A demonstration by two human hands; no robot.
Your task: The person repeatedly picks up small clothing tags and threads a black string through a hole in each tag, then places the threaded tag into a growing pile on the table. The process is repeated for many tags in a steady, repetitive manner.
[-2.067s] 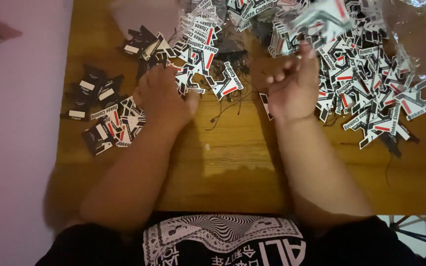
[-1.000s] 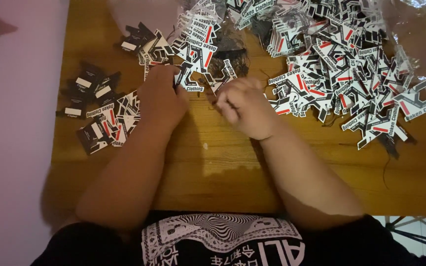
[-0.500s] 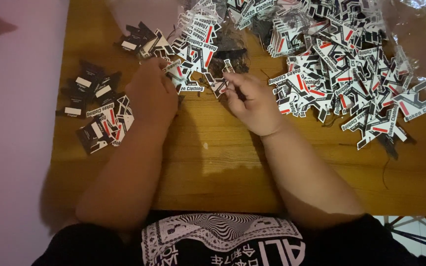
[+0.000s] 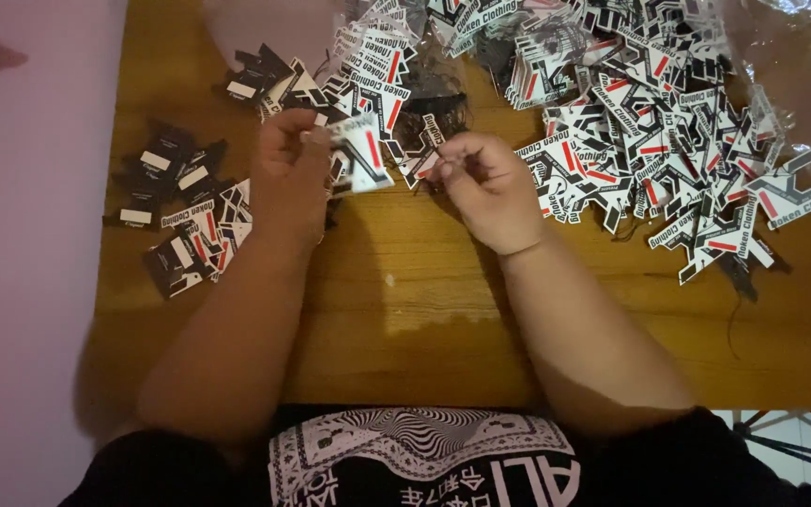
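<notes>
Your left hand [image 4: 288, 174] pinches one white, black and red cardboard tag [image 4: 360, 150] by its left edge, holding it just above the wooden table [image 4: 424, 310]. The tag sticks out to the right of your fingers, tilted, between your two hands and nearer the left one. Your right hand [image 4: 490, 188] sits just to the right of that tag, fingers curled in with the tips drawn together; something thin may be caught there, but you cannot tell what from this view. A dark bundle of strings [image 4: 438, 108] lies on the table just beyond your right fingertips. To the far right spreads a big heap of like tags [image 4: 650, 122] on clear plastic wrap [image 4: 800, 56]. At the left, near your left forearm, lies a smaller pile of tags [image 4: 185, 211], mostly dark side up.
</notes>
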